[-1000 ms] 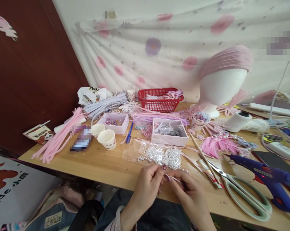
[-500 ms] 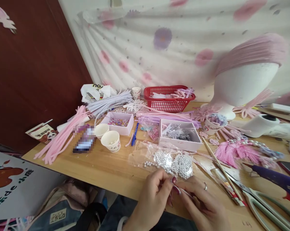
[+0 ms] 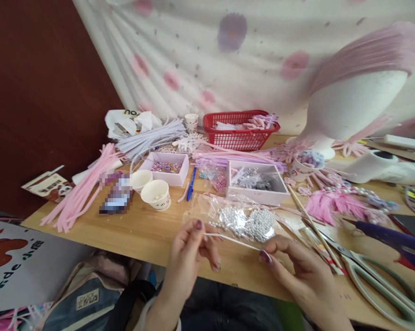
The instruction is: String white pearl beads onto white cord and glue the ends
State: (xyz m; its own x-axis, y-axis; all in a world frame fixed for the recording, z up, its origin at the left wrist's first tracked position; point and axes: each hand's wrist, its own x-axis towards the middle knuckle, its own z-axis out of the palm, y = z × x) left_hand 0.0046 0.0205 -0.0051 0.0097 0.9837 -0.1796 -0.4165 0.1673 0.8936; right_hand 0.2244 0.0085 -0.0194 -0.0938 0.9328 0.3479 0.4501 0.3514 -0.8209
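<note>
A thin white cord (image 3: pixel 235 240) is stretched between my two hands above the table's front edge. My left hand (image 3: pixel 188 257) pinches its left end between thumb and index finger, the other fingers loosely curled. The right end sits in a pinch of my right hand (image 3: pixel 298 273). Just beyond the cord lies a clear bag of white pearl beads (image 3: pixel 245 223), some loose beads by its left side. Two paper cups stand to the left; the nearer cup (image 3: pixel 156 195) has a few pale beads in it.
Large scissors (image 3: pixel 366 271) and a purple glue gun (image 3: pixel 389 236) lie at the right. Behind the bag stand a white box of trims (image 3: pixel 257 193), a lilac bead box (image 3: pixel 174 177) and a red basket (image 3: pixel 240 138). A white mannequin head (image 3: pixel 355 108) rises at back right.
My hands have moved apart, drawing the white cord out between them. The left hand went left, the right hand slightly right. The camera view has also shifted a little.
</note>
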